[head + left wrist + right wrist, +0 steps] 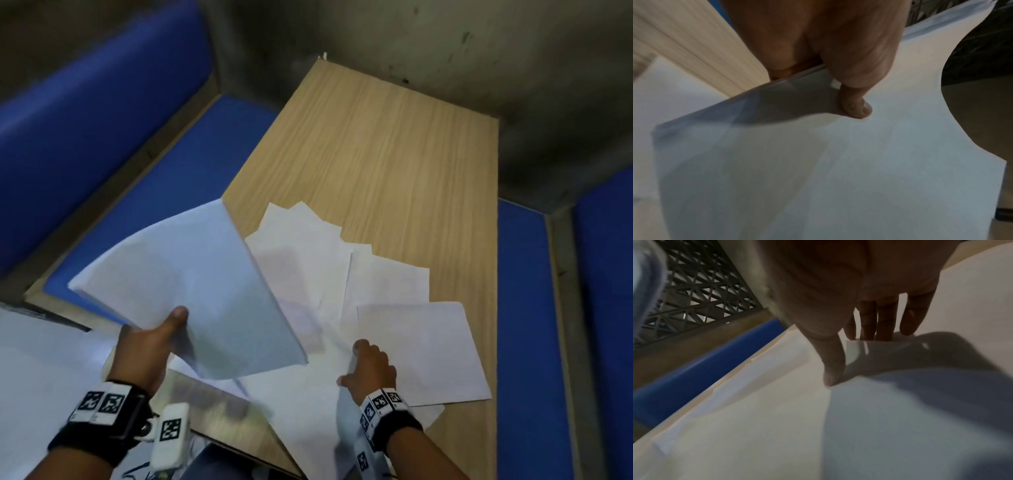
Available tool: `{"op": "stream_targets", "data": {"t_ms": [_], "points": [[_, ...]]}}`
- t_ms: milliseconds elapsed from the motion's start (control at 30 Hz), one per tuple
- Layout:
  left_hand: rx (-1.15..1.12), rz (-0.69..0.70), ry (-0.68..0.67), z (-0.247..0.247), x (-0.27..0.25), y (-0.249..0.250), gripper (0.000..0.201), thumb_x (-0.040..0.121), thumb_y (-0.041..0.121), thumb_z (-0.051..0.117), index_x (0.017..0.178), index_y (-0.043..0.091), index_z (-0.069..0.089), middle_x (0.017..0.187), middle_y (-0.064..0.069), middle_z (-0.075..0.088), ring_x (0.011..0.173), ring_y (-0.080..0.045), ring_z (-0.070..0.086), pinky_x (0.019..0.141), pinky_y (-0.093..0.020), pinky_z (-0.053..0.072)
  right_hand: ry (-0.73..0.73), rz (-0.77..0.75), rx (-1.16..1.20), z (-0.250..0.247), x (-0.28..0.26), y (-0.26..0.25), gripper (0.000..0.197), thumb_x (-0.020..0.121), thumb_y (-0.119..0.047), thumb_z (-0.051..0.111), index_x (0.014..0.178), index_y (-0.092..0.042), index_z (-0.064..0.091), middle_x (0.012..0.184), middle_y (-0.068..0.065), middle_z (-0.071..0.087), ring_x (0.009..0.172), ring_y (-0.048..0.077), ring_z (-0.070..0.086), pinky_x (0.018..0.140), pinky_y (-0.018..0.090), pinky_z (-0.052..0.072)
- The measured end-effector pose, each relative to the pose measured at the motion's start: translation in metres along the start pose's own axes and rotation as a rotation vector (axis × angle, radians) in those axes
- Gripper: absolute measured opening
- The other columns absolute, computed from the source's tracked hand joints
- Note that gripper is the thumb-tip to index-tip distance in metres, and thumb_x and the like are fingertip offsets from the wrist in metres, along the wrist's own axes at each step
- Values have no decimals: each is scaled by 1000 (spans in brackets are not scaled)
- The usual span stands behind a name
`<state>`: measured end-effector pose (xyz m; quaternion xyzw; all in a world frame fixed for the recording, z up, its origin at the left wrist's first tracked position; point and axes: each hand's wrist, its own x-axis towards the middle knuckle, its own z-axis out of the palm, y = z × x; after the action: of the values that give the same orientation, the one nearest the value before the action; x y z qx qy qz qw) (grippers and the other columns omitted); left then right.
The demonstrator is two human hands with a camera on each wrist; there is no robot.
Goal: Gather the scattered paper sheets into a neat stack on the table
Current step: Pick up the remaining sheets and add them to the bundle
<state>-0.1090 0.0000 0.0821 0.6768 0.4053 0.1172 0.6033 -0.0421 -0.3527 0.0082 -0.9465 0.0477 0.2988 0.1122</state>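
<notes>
Paper sheets (342, 274) lie fanned and overlapping on the near half of the wooden table (394, 144), some corners sticking out past one another. One sheet (424, 349) sits at the right of the spread, just beside the right hand.

Left hand (144, 349) holds a bunch of sheets (191, 287) raised off the table and tilted, over the table's left edge. Thumb lies on top of the bunch, fingers curl underneath; the left wrist view shows the thumb (855, 104) pressed onto the top sheet.

Right hand (371, 368) is down on the spread. Right wrist view: thumb (833, 369) and fingers (884, 321) pinch the lifted edge of a sheet (900, 402).

Blue padded seats (102, 154) flank the table on both sides. Both wrists carry black bands with printed square markers.
</notes>
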Motion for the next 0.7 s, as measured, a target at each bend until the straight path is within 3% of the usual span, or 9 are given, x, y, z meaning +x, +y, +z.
{"op": "stream_targets", "data": {"t_ms": [133,200,267,333,367,433,500,600,700], "points": [[49,-25,-9,-15,-2,-14,36,88,25,74,119,10,66,113,-6,68,113,-28,63,100,-39,42,-9,-78,120,-4,8,4,12,81,-16,66,87,-20,56,98,6,67,91,26,66,76,35,55],[60,-62,8,-19,-4,-18,41,89,25,73,122,4,65,112,-8,67,113,-29,62,98,-38,41,-7,-123,144,-18,16,12,14,82,-7,59,76,-20,54,87,8,68,80,25,67,65,32,53],[49,-93,3,-22,-5,-21,44,89,22,73,127,0,63,115,-9,66,112,-28,60,97,-38,40,17,-168,116,-40,27,23,17,79,-3,55,73,-19,55,78,5,67,74,25,67,63,30,53],[49,-109,-3,-24,-6,-22,46,89,19,73,130,-1,61,117,-9,65,110,-26,59,97,-38,40,43,-177,29,-67,42,37,12,81,-6,54,80,-17,59,76,3,65,71,23,64,66,31,56],[59,-115,-8,-24,-6,-24,46,89,19,73,129,0,61,118,-10,66,111,-27,59,97,-39,40,38,-164,-45,-80,49,43,15,83,-9,54,92,-20,62,81,4,68,72,23,63,68,30,54],[64,-120,-19,-25,-4,-27,44,89,19,73,127,0,63,119,-12,67,112,-29,61,97,-39,40,18,-140,-193,-103,64,55,40,85,-10,55,120,-29,57,102,7,72,87,27,67,78,31,53],[61,-134,-27,-24,-1,-32,42,88,19,74,125,1,64,118,-13,68,112,-30,62,97,-40,41,19,-145,-309,-117,79,64,56,87,-5,53,135,-32,46,111,7,71,99,27,68,87,33,51],[58,-139,-29,-21,1,-39,46,86,24,76,125,3,64,119,-12,70,114,-33,63,99,-43,43,23,-148,-409,-123,98,69,65,85,3,47,137,-34,38,106,3,71,99,25,66,89,37,49],[33,-155,-34,-15,0,-41,42,88,16,74,126,2,63,119,-13,70,113,-33,63,98,-42,43,17,-162,-449,-122,112,69,62,80,5,45,127,-35,45,107,-1,69,100,23,64,88,38,47]]}}
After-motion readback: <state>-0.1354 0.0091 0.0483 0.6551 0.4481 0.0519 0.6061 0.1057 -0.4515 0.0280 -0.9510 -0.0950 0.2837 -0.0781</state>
